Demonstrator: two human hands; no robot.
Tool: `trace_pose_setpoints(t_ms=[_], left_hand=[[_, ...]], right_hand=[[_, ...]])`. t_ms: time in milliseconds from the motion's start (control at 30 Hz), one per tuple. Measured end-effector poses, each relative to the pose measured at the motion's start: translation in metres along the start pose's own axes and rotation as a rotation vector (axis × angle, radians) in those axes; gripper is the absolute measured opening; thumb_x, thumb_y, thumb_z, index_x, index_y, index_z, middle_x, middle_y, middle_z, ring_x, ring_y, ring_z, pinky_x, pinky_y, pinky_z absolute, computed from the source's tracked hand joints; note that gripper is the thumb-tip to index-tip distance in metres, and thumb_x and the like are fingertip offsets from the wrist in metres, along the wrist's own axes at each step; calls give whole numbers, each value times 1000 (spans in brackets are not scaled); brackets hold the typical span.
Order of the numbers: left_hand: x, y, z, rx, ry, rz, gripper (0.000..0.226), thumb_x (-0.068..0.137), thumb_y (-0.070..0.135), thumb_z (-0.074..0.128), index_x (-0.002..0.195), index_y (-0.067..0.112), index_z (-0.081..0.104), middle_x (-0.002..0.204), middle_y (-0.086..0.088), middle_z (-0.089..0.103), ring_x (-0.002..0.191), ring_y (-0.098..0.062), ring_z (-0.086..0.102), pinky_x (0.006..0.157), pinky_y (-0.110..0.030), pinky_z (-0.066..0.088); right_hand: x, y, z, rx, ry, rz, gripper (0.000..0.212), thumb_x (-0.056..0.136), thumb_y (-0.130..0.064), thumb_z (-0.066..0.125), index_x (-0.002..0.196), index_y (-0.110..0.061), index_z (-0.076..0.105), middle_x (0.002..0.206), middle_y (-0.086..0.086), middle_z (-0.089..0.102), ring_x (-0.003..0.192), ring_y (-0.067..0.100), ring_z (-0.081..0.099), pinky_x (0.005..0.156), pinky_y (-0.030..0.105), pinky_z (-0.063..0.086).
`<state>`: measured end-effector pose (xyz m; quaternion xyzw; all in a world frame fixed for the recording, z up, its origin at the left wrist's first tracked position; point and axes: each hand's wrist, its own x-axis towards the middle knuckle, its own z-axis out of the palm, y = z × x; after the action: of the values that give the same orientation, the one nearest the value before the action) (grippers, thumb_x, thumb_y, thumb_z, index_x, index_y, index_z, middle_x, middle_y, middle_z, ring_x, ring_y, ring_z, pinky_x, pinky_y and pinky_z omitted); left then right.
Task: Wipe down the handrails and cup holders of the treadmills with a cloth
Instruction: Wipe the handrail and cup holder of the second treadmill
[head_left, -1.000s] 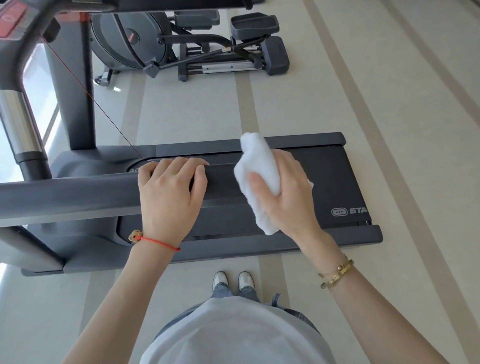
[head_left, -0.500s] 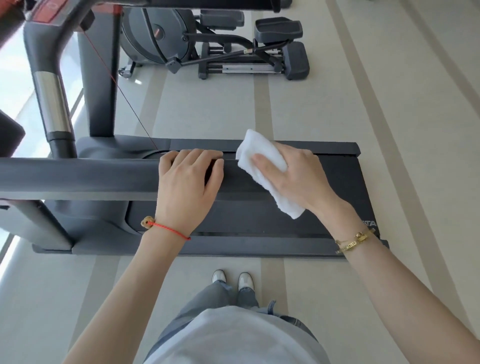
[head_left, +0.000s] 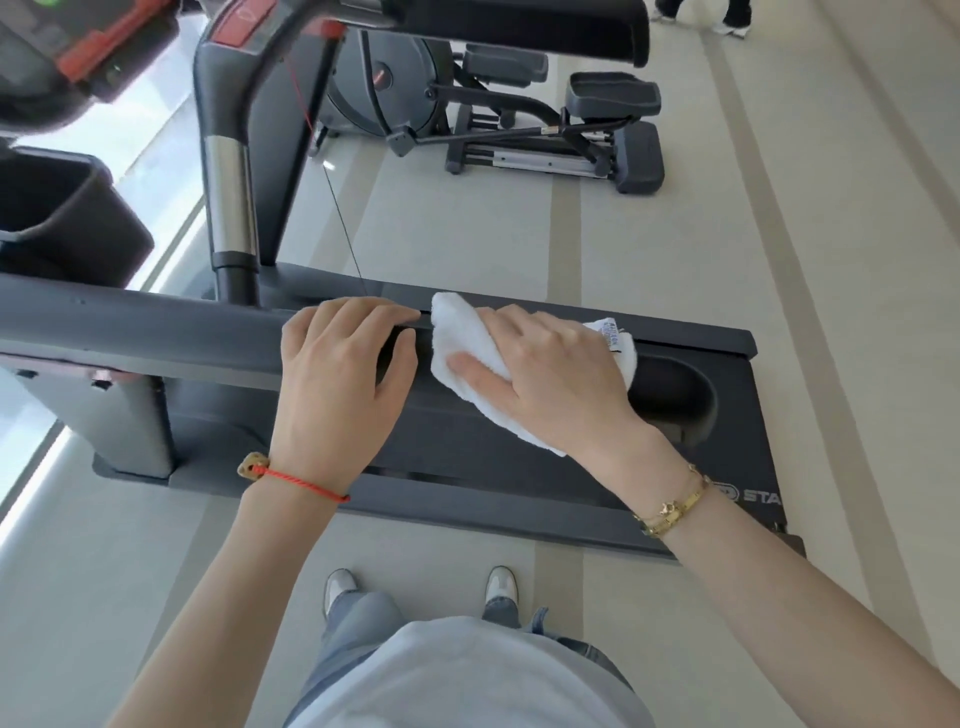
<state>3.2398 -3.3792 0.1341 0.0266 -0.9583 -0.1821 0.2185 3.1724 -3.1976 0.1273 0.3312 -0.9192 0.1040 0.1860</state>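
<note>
A pale striped floor (head_left: 675, 249) runs under the treadmill deck (head_left: 727, 374); an elliptical trainer (head_left: 519, 119) stands behind. The left hand (head_left: 337, 384) curls over the grey handrail (head_left: 156, 332). The right hand (head_left: 550, 379) wraps the white cloth (head_left: 462, 343) round the rail just beside it. The rail's end is hidden under the cloth. The console (head_left: 78, 47) at top left is blurred and cut off.

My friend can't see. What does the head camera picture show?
A person's right hand presses a white cloth on a treadmill's grey handrail, while the left hand grips the rail beside it. An elliptical machine stands behind.
</note>
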Motion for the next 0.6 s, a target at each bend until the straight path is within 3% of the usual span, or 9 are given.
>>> trace_pose_setpoints(t_ms=[433, 600], left_hand=[[7, -158, -72, -38, 56, -25, 24, 96, 16, 50, 113, 17, 67, 105, 5, 69, 104, -19, 61, 104, -36, 34], [10, -223, -93, -39, 87, -65, 23, 97, 15, 51, 112, 17, 68, 106, 3, 69, 107, -22, 61, 102, -47, 40]], right_hand=[[81, -139, 60, -77, 101, -2, 55, 101, -52, 26, 102, -12, 63, 81, 0, 61, 68, 22, 55, 65, 33, 43], [109, -188, 79, -90, 143, -12, 46, 100, -49, 36, 99, -10, 61, 84, 2, 60, 71, 23, 54, 68, 35, 46]])
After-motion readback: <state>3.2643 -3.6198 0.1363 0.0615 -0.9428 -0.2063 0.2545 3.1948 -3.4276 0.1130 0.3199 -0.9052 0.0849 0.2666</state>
